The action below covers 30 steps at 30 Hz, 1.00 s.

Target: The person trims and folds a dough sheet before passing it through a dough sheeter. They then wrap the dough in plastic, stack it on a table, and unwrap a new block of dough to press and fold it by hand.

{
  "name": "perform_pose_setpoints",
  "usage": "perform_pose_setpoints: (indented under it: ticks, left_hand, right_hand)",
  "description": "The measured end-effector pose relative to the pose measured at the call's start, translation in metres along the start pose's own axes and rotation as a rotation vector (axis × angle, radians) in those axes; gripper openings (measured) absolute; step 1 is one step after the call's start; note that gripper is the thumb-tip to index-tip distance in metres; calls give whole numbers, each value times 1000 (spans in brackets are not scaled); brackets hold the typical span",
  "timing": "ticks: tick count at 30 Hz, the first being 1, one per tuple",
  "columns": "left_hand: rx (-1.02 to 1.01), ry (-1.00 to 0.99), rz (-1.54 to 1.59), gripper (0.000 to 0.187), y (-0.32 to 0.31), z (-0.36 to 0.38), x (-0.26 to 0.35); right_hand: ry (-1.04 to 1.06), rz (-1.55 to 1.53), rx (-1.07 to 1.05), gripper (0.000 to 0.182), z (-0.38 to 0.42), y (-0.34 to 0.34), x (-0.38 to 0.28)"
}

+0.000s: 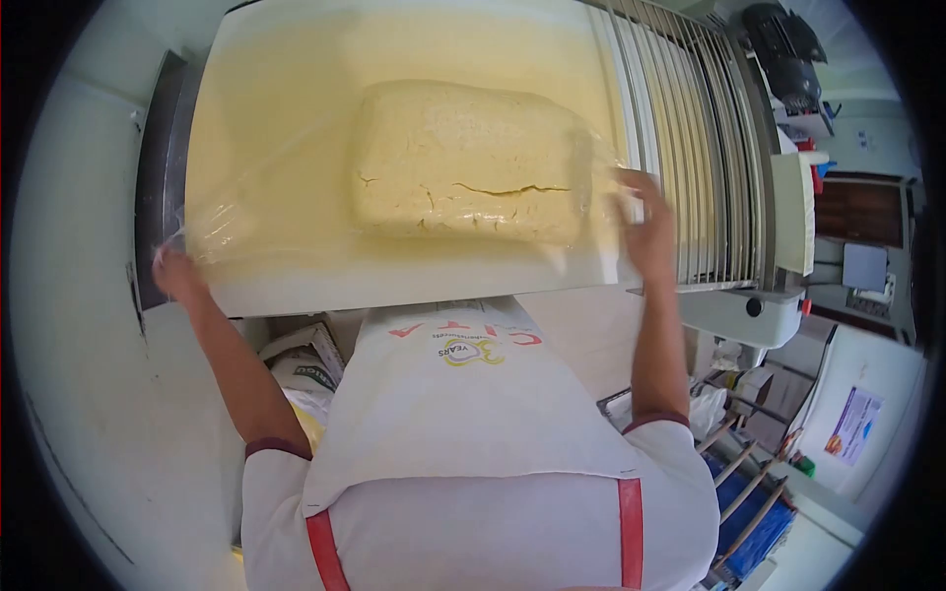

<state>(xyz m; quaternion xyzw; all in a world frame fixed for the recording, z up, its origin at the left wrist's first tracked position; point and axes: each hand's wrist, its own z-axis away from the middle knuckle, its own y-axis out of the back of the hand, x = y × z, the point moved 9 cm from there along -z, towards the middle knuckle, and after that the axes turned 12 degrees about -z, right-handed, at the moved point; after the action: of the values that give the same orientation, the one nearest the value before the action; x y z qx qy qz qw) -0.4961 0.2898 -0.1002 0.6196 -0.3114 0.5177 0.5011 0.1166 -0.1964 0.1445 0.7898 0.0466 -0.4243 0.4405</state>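
A large block of pale yellow dough (473, 163) lies on the white work surface (424, 279), with cracks along its near side. Thin clear plastic film (271, 187) stretches over the dough and out to both sides. At the surface's near left corner, my left hand (179, 274) pinches the film's edge. My right hand (648, 225) is just right of the dough, its fingers curled at the film's other side and slightly blurred.
A slatted metal guard (690, 148) borders the surface on the right, with a dark motor (783, 54) beyond it. A metal edge (163, 177) runs along the left, near the wall. Below right stands a rack with wooden bars (754, 497).
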Motion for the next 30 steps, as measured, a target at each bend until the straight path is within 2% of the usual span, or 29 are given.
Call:
perform_pose_setpoints:
  ticks: [1, 2, 3, 4, 5, 6, 8, 10, 11, 12, 14, 17, 19, 22, 23, 26, 29, 30]
  left_hand:
    - [2, -33, 11, 31, 4, 0, 25]
    - [12, -195, -86, 33, -5, 38, 96]
    - [13, -360, -165, 37, -22, 87, 166]
    - [-22, -512, -207, 42, -47, 141, 221]
    - [-106, -643, -251, 48, -78, 201, 264]
    - [-250, -813, -216, 52, -115, 266, 293]
    - [-816, -1063, -320, 62, -203, 393, 308]
    - [-1276, -1183, -730, 73, -266, 474, 267]
    - [-1416, -1181, -915, 78, -284, 488, 242]
    - [-1310, -1210, -791, 56, -285, 486, 248]
    - [-1083, -1244, -559, 18, -285, 480, 245]
    - [-981, -1227, -500, 4, -295, 481, 244]
    - [-1026, -1216, -441, 10, -294, 481, 241]
    - [-997, -1082, -184, 18, -269, 454, 256]
    - [-967, -1015, -81, 21, -258, 436, 260]
    - [-803, -1138, -327, 25, -222, 368, 249]
    - [-781, -1140, -433, 21, -225, 373, 232]
    - [-761, -1122, -442, 21, -226, 370, 227]
  right_hand:
    - [99, -90, -79, 39, 4, -38, -20]
    - [168, -44, -114, 50, 6, -68, -36]
    - [247, -151, -139, 51, 6, -90, -36]
    - [171, 18, -158, 42, 6, -110, -35]
    - [143, 41, -154, 38, 7, -113, -27]
    - [120, 62, -163, 34, 8, -119, -16]
    - [133, 62, -163, 28, 8, -125, -8]
    - [185, 35, -133, 22, 5, -117, -7]
    - [171, -47, -30, 20, 4, -102, -8]
    - [150, -129, 71, 19, 7, -87, -8]
    - [111, -161, 108, 18, 1, -77, 4]
    - [63, 0, -33, 20, 11, -82, 30]
    - [122, 120, -46, 23, 6, -83, 29]
    - [-7, -250, 110, 18, 14, -60, 42]
    - [21, -222, 103, 18, 11, -56, 43]
    - [24, -158, 102, 17, 16, -56, 67]
    - [55, -15, 86, 16, 11, -59, 64]
    - [67, -83, 94, 15, 11, -57, 62]
